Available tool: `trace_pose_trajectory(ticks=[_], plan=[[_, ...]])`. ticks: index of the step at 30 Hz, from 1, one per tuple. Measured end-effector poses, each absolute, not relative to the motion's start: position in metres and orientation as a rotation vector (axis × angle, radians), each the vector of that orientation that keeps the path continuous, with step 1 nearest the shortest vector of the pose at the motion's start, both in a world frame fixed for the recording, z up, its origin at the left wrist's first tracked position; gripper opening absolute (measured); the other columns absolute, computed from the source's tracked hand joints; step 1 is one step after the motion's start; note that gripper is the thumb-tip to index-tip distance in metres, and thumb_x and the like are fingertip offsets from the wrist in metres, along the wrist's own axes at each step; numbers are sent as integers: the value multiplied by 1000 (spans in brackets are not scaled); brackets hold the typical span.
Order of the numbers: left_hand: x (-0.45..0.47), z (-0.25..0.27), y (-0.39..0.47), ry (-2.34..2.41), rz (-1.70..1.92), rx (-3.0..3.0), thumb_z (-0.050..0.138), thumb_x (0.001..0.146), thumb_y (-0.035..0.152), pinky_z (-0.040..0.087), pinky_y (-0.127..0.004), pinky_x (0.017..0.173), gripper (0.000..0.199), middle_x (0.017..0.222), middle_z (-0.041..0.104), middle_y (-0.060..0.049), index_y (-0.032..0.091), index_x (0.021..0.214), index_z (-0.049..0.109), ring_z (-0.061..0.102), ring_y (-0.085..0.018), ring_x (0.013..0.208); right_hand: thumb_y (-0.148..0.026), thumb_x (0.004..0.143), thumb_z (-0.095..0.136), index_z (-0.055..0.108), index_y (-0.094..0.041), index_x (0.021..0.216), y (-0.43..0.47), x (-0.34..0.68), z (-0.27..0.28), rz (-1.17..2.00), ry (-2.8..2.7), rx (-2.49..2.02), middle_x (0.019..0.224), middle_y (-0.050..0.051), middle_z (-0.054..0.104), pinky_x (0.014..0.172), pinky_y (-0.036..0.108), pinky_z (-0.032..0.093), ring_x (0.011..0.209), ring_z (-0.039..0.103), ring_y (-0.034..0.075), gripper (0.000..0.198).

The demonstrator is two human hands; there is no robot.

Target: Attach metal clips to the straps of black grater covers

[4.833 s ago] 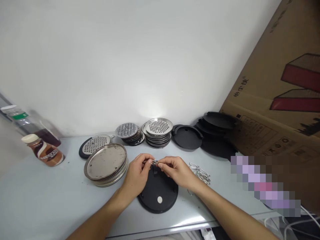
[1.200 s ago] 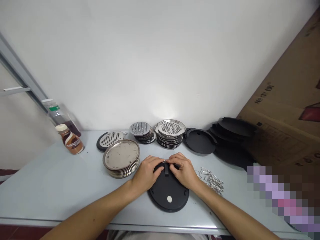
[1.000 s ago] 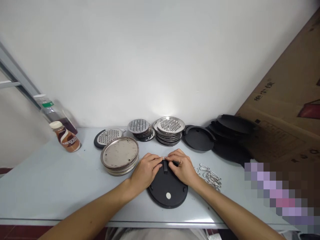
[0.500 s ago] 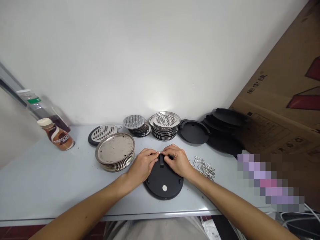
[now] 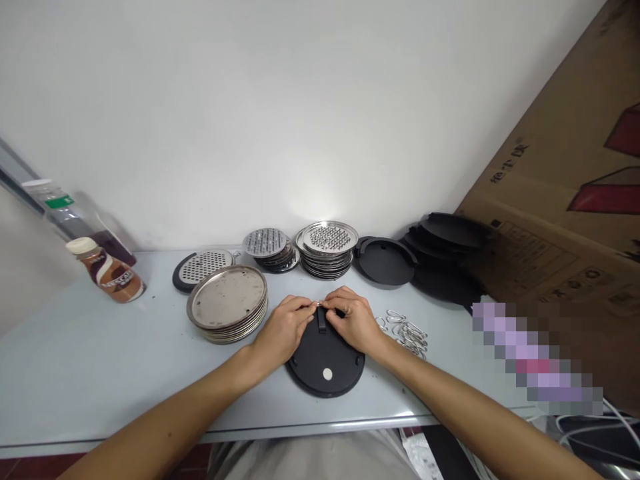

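A round black plastic disc [image 5: 325, 363] lies on the table in front of me, with a raised tab and a pale round dot on its face. At its far edge my left hand [image 5: 287, 329] and my right hand [image 5: 354, 320] pinch a small metal wire loop [image 5: 319, 305] between thumbs and fingertips. Most of the loop is hidden by the fingers. Right of my right hand is a loose pile of similar wire loops [image 5: 411, 337]. Close to my left hand stands a stack of round metal plates [image 5: 230, 298].
Along the wall are a grater with a black rim [image 5: 206, 268], two stacks of round grater plates [image 5: 265, 243] [image 5: 327, 248], and black round trays [image 5: 386, 261]. Bottles [image 5: 113, 277] stand at the left. A large cardboard box [image 5: 560, 220] leans at the right.
My hands stay at the disc's far edge with nearly the same pinch on the wire loop. The whole view has shifted slightly; nothing else has visibly moved.
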State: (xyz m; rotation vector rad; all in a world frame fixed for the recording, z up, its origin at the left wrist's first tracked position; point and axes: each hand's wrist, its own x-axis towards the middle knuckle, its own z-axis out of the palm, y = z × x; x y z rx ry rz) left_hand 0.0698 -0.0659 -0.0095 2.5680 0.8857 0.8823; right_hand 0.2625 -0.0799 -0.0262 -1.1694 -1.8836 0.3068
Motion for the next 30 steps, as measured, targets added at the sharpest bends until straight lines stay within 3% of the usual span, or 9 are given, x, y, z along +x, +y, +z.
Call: trace_pose_trajectory(ticks=[13, 20, 25, 27, 30], plan=[[71, -14, -62, 812, 871, 2540, 47, 95, 9, 55, -39, 94, 33, 112, 70, -8, 20, 118, 68, 61, -20, 104, -1, 75, 55, 71, -20, 76, -82, 264, -28, 304, -1818, -1250, 79, 5, 69, 76, 35, 49, 81, 59, 21, 25], [68, -15, -62, 881, 930, 2435, 49, 94, 8, 52, -41, 98, 38, 116, 69, -6, 24, 126, 63, 60, -20, 108, -5, 76, 56, 73, -21, 89, -81, 267, -20, 411, -1798, -1322, 84, 5, 69, 78, 35, 47, 80, 61, 20, 27], [64, 0, -72, 878, 940, 2454, 59, 93, 24, 51, -43, 98, 30, 116, 68, -8, 24, 123, 65, 60, -23, 110, -12, 82, 57, 72, -20, 103, -77, 279, -14, 617, -1698, -1375, 92, 6, 70, 81, 34, 50, 86, 63, 20, 28], [62, 8, -79, 831, 844, 2504, 66, 88, 33, 49, -46, 101, 39, 124, 65, -9, 27, 126, 64, 57, -26, 117, -16, 82, 59, 73, -19, 101, -73, 286, -13, 734, -1624, -1396, 90, 6, 70, 80, 34, 51, 86, 64, 20, 24], [60, 12, -88, 785, 603, 2594, 77, 75, 46, 40, -58, 108, 66, 141, 54, -12, 30, 136, 56, 47, -34, 131, -17, 80, 60, 72, -17, 98, -67, 298, -12, 989, -1485, -1411, 75, 3, 67, 65, 31, 56, 69, 64, 17, 21]])
